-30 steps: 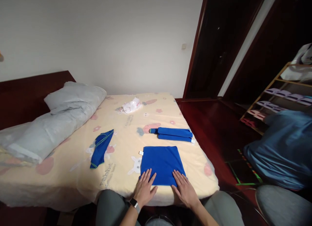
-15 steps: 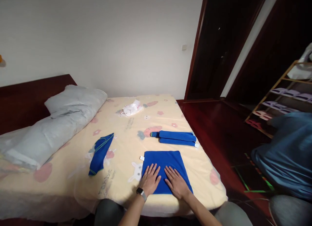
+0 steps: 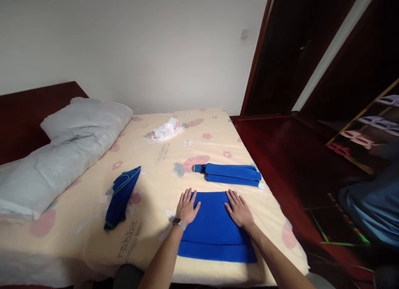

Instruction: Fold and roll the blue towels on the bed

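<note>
A blue cloth lies flat on the bed near its front edge, with a crease running across its lower part. On its upper left corner rests my left hand, fingers stretched out, a watch on the wrist. My right hand lies flat at the upper right corner, fingers extended. Just beyond is a folded blue cloth with a white tag at its right end and a narrow strip at its left. To the left lies a smaller blue cloth piece with green edging.
The bed's patterned sheet is cream. A grey-white covered bundle lies along the headboard. A white plastic bag sits near the wall. On the right are a shoe rack and part of a person in blue.
Both hands have slid away from me and farther apart, to the cloth's far corners. The view has shifted slightly, and a crease now shows across the near part of the cloth.
</note>
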Available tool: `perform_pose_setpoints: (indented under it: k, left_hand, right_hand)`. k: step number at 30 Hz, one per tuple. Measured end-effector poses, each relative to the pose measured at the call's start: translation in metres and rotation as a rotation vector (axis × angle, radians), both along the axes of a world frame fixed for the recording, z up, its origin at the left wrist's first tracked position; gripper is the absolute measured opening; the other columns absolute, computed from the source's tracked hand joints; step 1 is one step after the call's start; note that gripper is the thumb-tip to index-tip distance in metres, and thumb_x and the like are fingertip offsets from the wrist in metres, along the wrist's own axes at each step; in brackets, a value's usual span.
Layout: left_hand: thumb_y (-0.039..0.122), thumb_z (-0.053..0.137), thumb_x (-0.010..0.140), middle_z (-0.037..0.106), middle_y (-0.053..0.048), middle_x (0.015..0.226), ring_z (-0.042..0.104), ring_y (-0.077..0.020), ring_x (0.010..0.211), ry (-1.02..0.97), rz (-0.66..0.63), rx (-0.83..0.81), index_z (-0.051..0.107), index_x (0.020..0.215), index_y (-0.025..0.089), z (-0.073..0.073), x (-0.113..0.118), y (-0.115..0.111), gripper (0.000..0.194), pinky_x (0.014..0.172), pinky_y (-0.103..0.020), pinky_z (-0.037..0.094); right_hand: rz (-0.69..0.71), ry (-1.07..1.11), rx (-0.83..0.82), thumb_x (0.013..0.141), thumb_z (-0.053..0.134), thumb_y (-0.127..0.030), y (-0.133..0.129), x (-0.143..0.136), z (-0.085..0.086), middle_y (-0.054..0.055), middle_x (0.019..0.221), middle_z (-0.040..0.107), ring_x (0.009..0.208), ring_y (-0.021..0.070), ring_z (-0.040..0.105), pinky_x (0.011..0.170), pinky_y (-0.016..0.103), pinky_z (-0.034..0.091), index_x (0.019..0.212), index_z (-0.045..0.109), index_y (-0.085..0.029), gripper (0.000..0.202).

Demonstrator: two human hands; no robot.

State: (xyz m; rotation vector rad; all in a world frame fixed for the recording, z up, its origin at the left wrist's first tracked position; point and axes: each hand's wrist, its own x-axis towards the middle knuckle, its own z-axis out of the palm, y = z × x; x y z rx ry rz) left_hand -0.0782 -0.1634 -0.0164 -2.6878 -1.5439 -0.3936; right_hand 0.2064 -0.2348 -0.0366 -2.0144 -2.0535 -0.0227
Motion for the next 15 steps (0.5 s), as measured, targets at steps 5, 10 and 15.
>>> perform_pose_setpoints:
  k: [5, 10, 15]
  left_hand:
    - [0.046, 0.040, 0.104, 0.032, -0.007, 0.167, 0.027, -0.0255, 0.154, 0.000, 0.015, 0.034, 0.029, 0.161, 0.024, -0.0020, 0.0006, 0.0067, 0.061, 0.125, -0.050, 0.028]
    - [0.045, 0.040, 0.104, 0.032, -0.006, 0.167, 0.029, -0.0253, 0.154, -0.012, 0.014, 0.045, 0.025, 0.162, 0.026, -0.0021, 0.0000, 0.0036, 0.063, 0.125, -0.050, 0.029]
    - [0.044, 0.039, 0.105, 0.031, -0.005, 0.167, 0.028, -0.0246, 0.154, -0.009, 0.025, 0.023, 0.024, 0.162, 0.027, -0.0032, 0.0006, 0.0033, 0.062, 0.125, -0.049, 0.028]
  right_hand:
    - [-0.040, 0.012, 0.027, 0.106, 0.028, -0.045, 0.0022, 0.0036, -0.0008, 0.007, 0.165, 0.030, 0.154, 0.0221, 0.026, 0.125, 0.044, 0.024, 0.160, 0.029, -0.014, 0.062]
    - [-0.033, 0.017, 0.034, 0.105, 0.028, -0.045, -0.0014, 0.0027, -0.0029, 0.006, 0.165, 0.030, 0.154, 0.0215, 0.025, 0.125, 0.044, 0.023, 0.161, 0.025, -0.015, 0.063]
    - [-0.043, 0.012, -0.004, 0.104, 0.026, -0.045, -0.0005, 0.0019, -0.0048, 0.006, 0.166, 0.027, 0.155, 0.0214, 0.022, 0.126, 0.044, 0.021, 0.161, 0.026, -0.014, 0.064]
